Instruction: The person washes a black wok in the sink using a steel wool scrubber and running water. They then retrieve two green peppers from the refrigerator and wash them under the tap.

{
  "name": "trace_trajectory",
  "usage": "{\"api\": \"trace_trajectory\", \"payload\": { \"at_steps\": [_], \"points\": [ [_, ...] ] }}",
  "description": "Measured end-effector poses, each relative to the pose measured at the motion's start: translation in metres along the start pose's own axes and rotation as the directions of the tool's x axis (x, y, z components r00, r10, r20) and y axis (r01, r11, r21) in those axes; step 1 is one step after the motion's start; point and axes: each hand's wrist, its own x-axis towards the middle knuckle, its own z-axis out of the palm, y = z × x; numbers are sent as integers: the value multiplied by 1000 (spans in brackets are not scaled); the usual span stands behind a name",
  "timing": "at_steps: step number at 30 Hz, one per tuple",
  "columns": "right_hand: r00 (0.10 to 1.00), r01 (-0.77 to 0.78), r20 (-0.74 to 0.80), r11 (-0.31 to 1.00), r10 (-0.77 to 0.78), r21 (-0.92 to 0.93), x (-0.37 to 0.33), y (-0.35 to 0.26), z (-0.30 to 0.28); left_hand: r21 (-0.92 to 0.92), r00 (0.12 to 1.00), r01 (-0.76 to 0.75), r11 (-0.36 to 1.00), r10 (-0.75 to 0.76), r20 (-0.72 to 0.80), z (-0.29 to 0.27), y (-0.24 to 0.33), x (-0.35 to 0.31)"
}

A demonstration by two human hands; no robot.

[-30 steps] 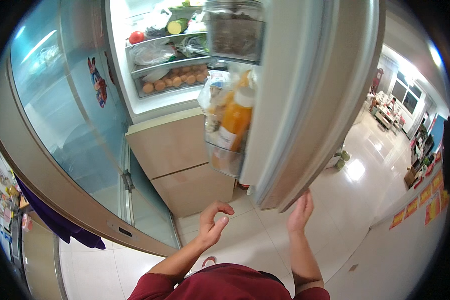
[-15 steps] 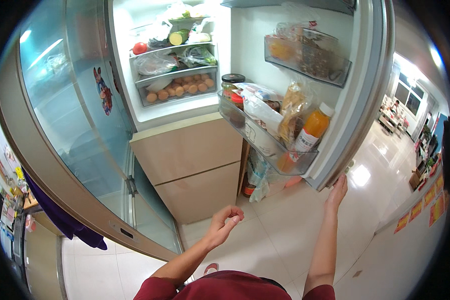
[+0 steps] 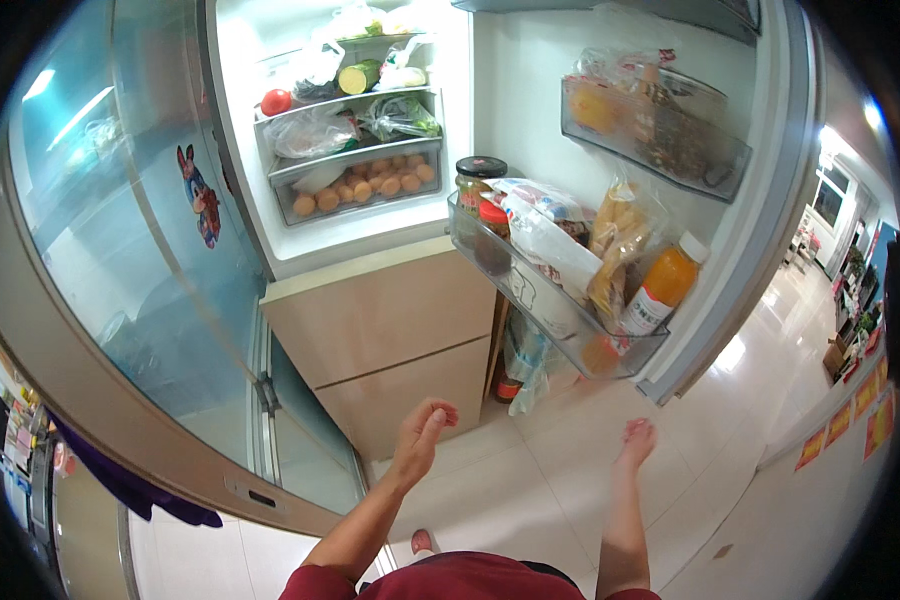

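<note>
While the fridge door (image 3: pixel 525 120) stands wide open to our right, we hold both hands out low in front of us with nothing in them. Our left hand (image 3: pixel 425 430) is loosely curled, its thumb near the bent fingers, and we see it against the lower drawer of the fridge (image 3: pixel 400 320). Our right hand (image 3: pixel 638 440), a little blurred, is half open with bent fingers, just below the door's bottom corner and apart from it.

In the door's lower bin (image 3: pixel 560 325) we see a jar with a black lid (image 3: pixel 478 180), a red-capped jar (image 3: pixel 493 215), a white bag (image 3: pixel 540 235), a clear bag of yellowish food (image 3: pixel 613 230) and a leaning bottle of orange drink (image 3: pixel 670 280). The upper bin (image 3: pixel 610 140) carries more bagged food.

Inside the lit fridge we find a tomato (image 3: pixel 276 102) and a cut green vegetable (image 3: pixel 360 76) on one shelf, bagged greens (image 3: pixel 400 117) below, and eggs (image 3: pixel 370 187) in a clear drawer under those. To our left runs a glass door (image 3: pixel 150 230) with a rabbit sticker (image 3: pixel 200 200), a purple cloth (image 3: pixel 135 480) hanging near it. Under us lies pale tiled floor (image 3: pixel 530 500).
</note>
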Motion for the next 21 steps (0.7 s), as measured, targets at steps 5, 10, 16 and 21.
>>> {"api": "trace_trajectory", "payload": {
  "at_steps": [5, 10, 16, 21],
  "points": [
    [936, 100, 351, 963, -6, -252, -89, 23, 86, 28, 990, -67, 997, 70, -120, -52, -4, 61],
    [722, 477, 653, 848, -228, -232, -153, -9, 213, 51, 971, -135, 990, 142, -193, -94, 7, 124],
    [569, 574, 742, 817, -355, -50, -184, -47, 344, 90, 964, -206, 974, 218, -155, -114, 16, 183],
    [491, 608, 744, 790, -453, 80, -184, -84, 452, 99, 956, -221, 970, 236, -172, -130, 12, 225]
  ]
}}
